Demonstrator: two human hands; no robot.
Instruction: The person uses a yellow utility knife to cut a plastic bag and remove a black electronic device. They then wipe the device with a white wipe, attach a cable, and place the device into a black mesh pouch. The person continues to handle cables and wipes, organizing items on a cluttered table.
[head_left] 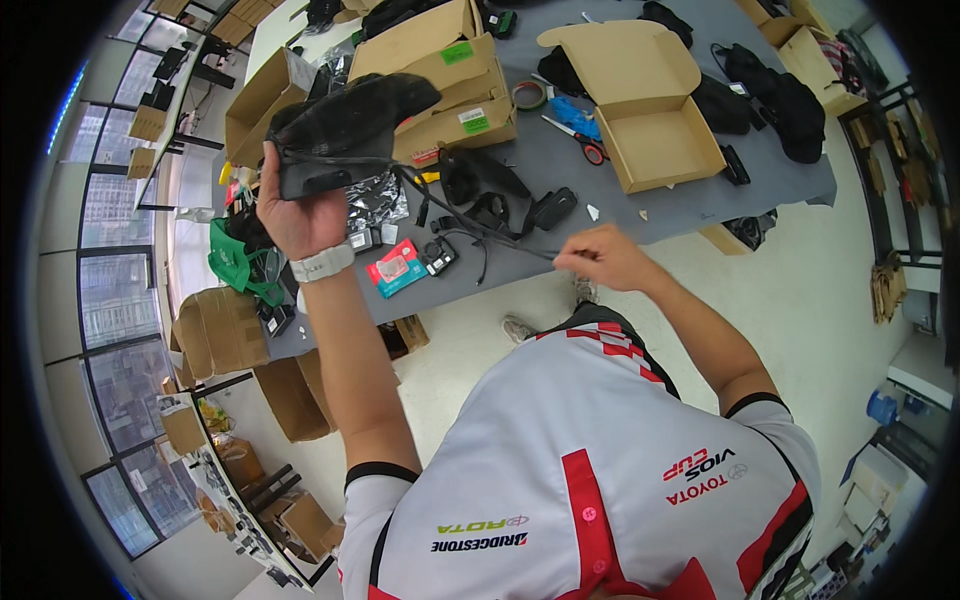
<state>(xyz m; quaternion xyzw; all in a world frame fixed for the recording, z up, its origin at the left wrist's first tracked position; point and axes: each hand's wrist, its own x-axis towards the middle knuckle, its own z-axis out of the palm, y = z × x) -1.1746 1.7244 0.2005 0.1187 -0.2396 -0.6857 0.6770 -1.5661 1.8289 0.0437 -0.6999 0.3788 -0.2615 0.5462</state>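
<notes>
My left hand (303,218) is raised over the left part of the table, gripping a black, soft-looking cap-like piece (350,120) from below. A dark cable (470,224) runs from that piece to the right. Its far end is pinched between the fingers of my right hand (605,257), just off the table's front edge. Under the cable lie black straps (492,212) and a black rectangular case (553,208). A small black device (438,256) sits near the edge beside a red and blue package (398,268).
An open cardboard box (660,150) stands on the grey table (620,222), with red-handled scissors (580,140) left of it. Flattened-looking cartons (470,85) are behind my left hand. Black fabric items (785,105) lie at the right. Brown cartons (220,328) stand at the left.
</notes>
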